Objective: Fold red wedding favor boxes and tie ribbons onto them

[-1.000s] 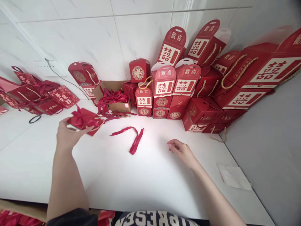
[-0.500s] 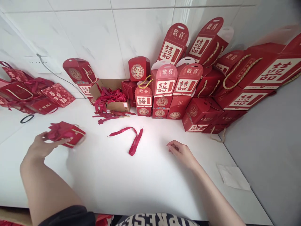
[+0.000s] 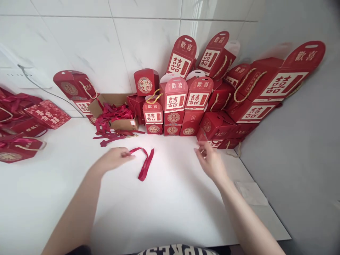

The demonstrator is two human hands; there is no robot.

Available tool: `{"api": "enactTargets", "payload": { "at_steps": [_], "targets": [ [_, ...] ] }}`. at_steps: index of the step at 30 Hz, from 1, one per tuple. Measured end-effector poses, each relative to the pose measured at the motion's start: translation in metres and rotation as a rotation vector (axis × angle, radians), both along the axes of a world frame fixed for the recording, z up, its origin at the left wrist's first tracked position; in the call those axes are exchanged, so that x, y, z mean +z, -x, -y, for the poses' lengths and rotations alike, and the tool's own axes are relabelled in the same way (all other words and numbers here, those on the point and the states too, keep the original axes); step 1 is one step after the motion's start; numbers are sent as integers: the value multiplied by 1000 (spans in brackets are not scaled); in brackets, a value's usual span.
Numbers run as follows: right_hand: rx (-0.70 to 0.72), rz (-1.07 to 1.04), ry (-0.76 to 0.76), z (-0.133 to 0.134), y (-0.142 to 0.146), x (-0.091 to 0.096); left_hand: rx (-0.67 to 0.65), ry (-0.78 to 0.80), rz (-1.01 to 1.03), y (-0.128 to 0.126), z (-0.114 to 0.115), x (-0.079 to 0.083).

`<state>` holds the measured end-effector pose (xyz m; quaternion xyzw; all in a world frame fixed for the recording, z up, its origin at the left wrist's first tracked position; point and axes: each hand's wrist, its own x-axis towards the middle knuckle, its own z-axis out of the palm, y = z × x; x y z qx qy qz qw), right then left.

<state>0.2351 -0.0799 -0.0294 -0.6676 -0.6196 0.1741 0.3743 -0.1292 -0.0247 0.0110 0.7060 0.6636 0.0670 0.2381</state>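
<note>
A narrow red ribbon (image 3: 145, 168) lies in a bent loop on the white tabletop. My left hand (image 3: 114, 158) is over its left end, with the fingertips closed together on the strip there; the very end is hidden under the hand. To the right of the ribbon, my right hand (image 3: 211, 161) is held above the table in front of the stacked boxes. Its thumb and forefinger are apart, the other fingers curl inward, and nothing shows in it. At the far left sits a small red gift box (image 3: 20, 150) with a cord handle.
An open cardboard box (image 3: 124, 124) full of red ribbons stands near the wall, with ribbon pieces spilling in front. Several red gift boxes (image 3: 175, 101) are stacked along the back and right. A cable (image 3: 34, 79) hangs at left; a white sheet (image 3: 252, 193) lies at right.
My left hand has let go of the small red gift box at the left and moved right to the ribbon. My right hand has lifted slightly and its fingers have parted. The view has shifted.
</note>
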Motion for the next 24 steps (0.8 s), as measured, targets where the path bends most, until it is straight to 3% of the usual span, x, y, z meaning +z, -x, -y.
{"api": "enactTargets", "payload": {
  "at_steps": [2, 5, 9, 12, 15, 18, 22, 24],
  "targets": [
    [-233, 128, -66, -10, -10, 20, -119, 61, -84, -27, 1, -11],
    [-472, 211, -69, -28, -22, 43, -146, 24, -159, -60, 1, -30],
    [-586, 201, 33, -50, -28, 52, -139, 44, -111, -73, -5, -51],
    [-627, 144, 9, -60, -31, 50, -195, 122, 0, -71, -11, -53],
    [-583, -9, -22, -63, -37, 47, -248, 181, 131, -68, -16, -35],
    [-505, -249, -32, -63, -43, 48, -225, 99, 315, -62, -19, 0],
    [-454, -352, -25, -62, -43, 51, 23, -308, 827, -52, -13, 53],
    [-417, -329, -18, -61, -42, 53, 114, -524, 1037, -45, -7, 72]
  ]
}}
